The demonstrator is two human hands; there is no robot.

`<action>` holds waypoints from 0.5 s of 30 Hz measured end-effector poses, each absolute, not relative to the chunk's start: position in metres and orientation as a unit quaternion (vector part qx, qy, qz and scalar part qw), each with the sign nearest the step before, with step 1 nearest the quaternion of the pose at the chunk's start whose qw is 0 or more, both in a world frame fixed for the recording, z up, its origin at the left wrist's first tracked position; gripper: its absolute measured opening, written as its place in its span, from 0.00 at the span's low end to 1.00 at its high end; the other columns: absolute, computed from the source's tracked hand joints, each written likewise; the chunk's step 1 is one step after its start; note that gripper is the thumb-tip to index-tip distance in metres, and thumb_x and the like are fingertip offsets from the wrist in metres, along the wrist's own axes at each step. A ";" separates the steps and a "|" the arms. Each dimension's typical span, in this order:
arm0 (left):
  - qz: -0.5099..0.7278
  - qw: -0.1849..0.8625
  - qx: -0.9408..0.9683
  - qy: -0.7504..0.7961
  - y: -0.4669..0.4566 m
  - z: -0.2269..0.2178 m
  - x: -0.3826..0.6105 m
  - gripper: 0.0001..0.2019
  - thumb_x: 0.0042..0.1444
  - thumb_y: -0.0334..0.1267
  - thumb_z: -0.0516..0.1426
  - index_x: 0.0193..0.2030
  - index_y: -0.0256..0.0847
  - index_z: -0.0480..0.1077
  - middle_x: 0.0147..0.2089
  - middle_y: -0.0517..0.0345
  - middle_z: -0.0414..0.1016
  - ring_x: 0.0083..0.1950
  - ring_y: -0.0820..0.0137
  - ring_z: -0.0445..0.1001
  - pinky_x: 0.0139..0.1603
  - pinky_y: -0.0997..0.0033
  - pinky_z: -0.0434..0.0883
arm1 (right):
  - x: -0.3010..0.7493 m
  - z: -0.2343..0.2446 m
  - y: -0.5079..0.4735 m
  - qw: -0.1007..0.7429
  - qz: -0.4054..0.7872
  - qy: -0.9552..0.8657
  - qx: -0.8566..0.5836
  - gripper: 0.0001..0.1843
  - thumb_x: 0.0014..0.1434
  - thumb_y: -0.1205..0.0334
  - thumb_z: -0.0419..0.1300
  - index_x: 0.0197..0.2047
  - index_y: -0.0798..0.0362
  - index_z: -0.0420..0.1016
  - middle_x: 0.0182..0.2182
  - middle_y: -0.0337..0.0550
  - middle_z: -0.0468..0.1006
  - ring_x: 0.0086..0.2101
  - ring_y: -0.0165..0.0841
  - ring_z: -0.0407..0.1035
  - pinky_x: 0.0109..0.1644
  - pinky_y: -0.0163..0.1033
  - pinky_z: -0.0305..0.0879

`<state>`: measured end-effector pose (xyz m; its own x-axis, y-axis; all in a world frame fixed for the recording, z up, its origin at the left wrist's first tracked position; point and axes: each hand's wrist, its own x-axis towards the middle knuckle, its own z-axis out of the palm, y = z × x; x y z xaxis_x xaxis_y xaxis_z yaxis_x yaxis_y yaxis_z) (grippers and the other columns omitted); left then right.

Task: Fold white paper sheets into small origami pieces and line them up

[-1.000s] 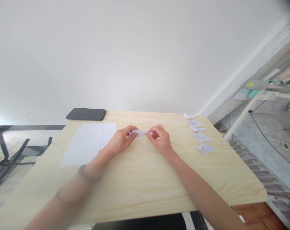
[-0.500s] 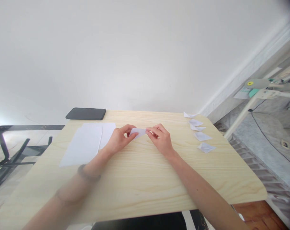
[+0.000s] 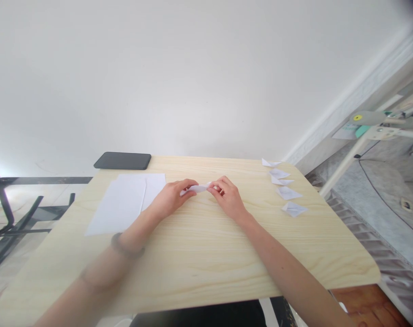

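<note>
A small folded white paper (image 3: 200,188) is held between my two hands over the middle of the table. My left hand (image 3: 172,196) is closed on its left end, thumb below and fingers above. At the right end, my right hand (image 3: 227,196) pinches the paper's tip between thumb and fingers. Part of the paper is hidden by the fingertips. To the right, several folded white paper boats (image 3: 288,193) stand in a row running toward the back edge. White paper sheets (image 3: 119,204) lie flat beside my left forearm, which wears a dark band at the wrist.
A dark phone-like slab (image 3: 123,161) lies at the table's back left corner. The wooden table (image 3: 206,263) backs onto a white wall (image 3: 199,81). Past its right side stands a white metal frame (image 3: 349,159); dark metal legs (image 3: 2,195) show at the left.
The folded paper has tilted and now shows a thinner side. My left fingers have shifted along it, and my right fingers have closed in more tightly at the tip.
</note>
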<state>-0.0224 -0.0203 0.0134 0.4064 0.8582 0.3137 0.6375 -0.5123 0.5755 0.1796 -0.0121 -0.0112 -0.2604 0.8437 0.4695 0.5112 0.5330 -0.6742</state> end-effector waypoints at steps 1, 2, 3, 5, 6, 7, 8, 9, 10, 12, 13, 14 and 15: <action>0.290 0.179 0.825 0.452 -0.019 0.013 -0.023 0.10 0.55 0.38 0.50 0.42 0.43 0.67 0.38 0.61 0.73 0.35 0.73 0.70 0.37 0.76 0.65 | 0.180 -0.011 -0.012 0.423 0.203 -0.765 -0.440 0.08 0.56 0.61 0.54 0.36 0.51 0.72 0.33 0.41 0.66 0.28 0.26 0.64 0.29 0.32 0.65; 0.288 0.171 0.831 0.443 -0.018 0.012 -0.023 0.10 0.55 0.36 0.50 0.43 0.42 0.66 0.39 0.60 0.73 0.36 0.73 0.70 0.38 0.75 0.65 | 0.180 -0.010 -0.012 0.429 0.207 -0.761 -0.441 0.08 0.56 0.60 0.54 0.35 0.51 0.72 0.35 0.43 0.65 0.29 0.26 0.65 0.29 0.32 0.66; 0.290 0.161 0.838 0.435 -0.018 0.011 -0.024 0.10 0.55 0.34 0.49 0.43 0.42 0.66 0.40 0.59 0.72 0.38 0.72 0.70 0.39 0.74 0.65 | 0.180 -0.010 -0.013 0.438 0.212 -0.754 -0.441 0.08 0.55 0.60 0.54 0.35 0.51 0.73 0.38 0.44 0.65 0.31 0.27 0.66 0.30 0.32 0.67; 0.297 0.137 0.844 0.425 -0.016 0.009 -0.025 0.10 0.56 0.32 0.48 0.43 0.41 0.67 0.43 0.57 0.70 0.41 0.71 0.69 0.41 0.73 0.65 | 0.180 -0.009 -0.013 0.453 0.225 -0.741 -0.441 0.08 0.54 0.59 0.55 0.34 0.51 0.73 0.46 0.46 0.62 0.36 0.29 0.67 0.33 0.33 0.69; 0.298 0.124 0.845 0.426 -0.016 0.008 -0.025 0.10 0.56 0.32 0.48 0.42 0.41 0.67 0.44 0.56 0.70 0.41 0.71 0.69 0.42 0.73 0.65 | 0.179 -0.009 -0.012 0.458 0.235 -0.736 -0.439 0.08 0.54 0.59 0.55 0.34 0.51 0.74 0.48 0.46 0.62 0.37 0.29 0.67 0.36 0.34 0.69; 0.297 0.114 0.844 0.431 -0.016 0.008 -0.025 0.10 0.56 0.32 0.48 0.42 0.41 0.67 0.44 0.55 0.69 0.41 0.70 0.69 0.41 0.72 0.65 | 0.179 -0.010 -0.012 0.460 0.249 -0.733 -0.436 0.08 0.54 0.59 0.55 0.34 0.51 0.73 0.48 0.46 0.63 0.38 0.30 0.67 0.37 0.35 0.69; 0.292 0.107 0.843 0.440 -0.016 0.007 -0.026 0.10 0.56 0.32 0.49 0.43 0.41 0.67 0.43 0.55 0.69 0.40 0.70 0.69 0.40 0.72 0.65 | 0.179 -0.010 -0.012 0.459 0.264 -0.730 -0.432 0.08 0.54 0.60 0.55 0.35 0.51 0.73 0.47 0.45 0.66 0.39 0.30 0.68 0.39 0.35 0.69; 0.285 0.102 0.841 0.449 -0.016 0.007 -0.026 0.10 0.56 0.33 0.49 0.43 0.41 0.66 0.43 0.55 0.70 0.38 0.70 0.69 0.39 0.71 0.66 | 0.179 -0.011 -0.011 0.458 0.278 -0.726 -0.431 0.08 0.54 0.60 0.56 0.35 0.51 0.73 0.43 0.45 0.70 0.38 0.30 0.68 0.39 0.36 0.69; 0.277 0.100 0.839 0.457 -0.015 0.007 -0.026 0.10 0.56 0.33 0.49 0.43 0.41 0.66 0.41 0.56 0.70 0.37 0.70 0.69 0.38 0.71 0.66 | 0.179 -0.012 -0.011 0.455 0.289 -0.723 -0.432 0.08 0.53 0.60 0.56 0.35 0.51 0.73 0.39 0.44 0.73 0.36 0.30 0.69 0.39 0.36 0.69; 0.264 0.096 0.837 0.469 -0.015 0.006 -0.027 0.11 0.56 0.34 0.48 0.44 0.42 0.66 0.39 0.57 0.71 0.36 0.70 0.70 0.37 0.70 0.66 | 0.178 -0.013 -0.010 0.456 0.298 -0.714 -0.440 0.08 0.52 0.60 0.57 0.34 0.52 0.73 0.32 0.42 0.75 0.33 0.30 0.70 0.38 0.36 0.69; 0.261 0.093 0.838 0.471 -0.014 0.006 -0.027 0.11 0.56 0.34 0.48 0.45 0.42 0.66 0.39 0.57 0.71 0.37 0.69 0.70 0.37 0.70 0.66 | 0.178 -0.013 -0.011 0.459 0.297 -0.710 -0.445 0.08 0.52 0.59 0.57 0.34 0.52 0.73 0.31 0.42 0.76 0.32 0.31 0.70 0.38 0.36 0.69; 0.261 0.090 0.839 0.470 -0.014 0.005 -0.027 0.11 0.56 0.34 0.48 0.45 0.42 0.66 0.40 0.57 0.72 0.37 0.69 0.70 0.38 0.69 0.66 | 0.177 -0.013 -0.011 0.463 0.295 -0.706 -0.448 0.08 0.52 0.59 0.57 0.33 0.52 0.73 0.31 0.42 0.76 0.32 0.31 0.70 0.38 0.36 0.69; 0.264 0.089 0.840 0.465 -0.014 0.005 -0.027 0.12 0.56 0.33 0.48 0.46 0.42 0.65 0.42 0.56 0.71 0.39 0.68 0.70 0.40 0.69 0.66 | 0.177 -0.013 -0.011 0.468 0.292 -0.703 -0.450 0.08 0.52 0.59 0.57 0.33 0.52 0.73 0.31 0.42 0.76 0.32 0.31 0.70 0.38 0.37 0.68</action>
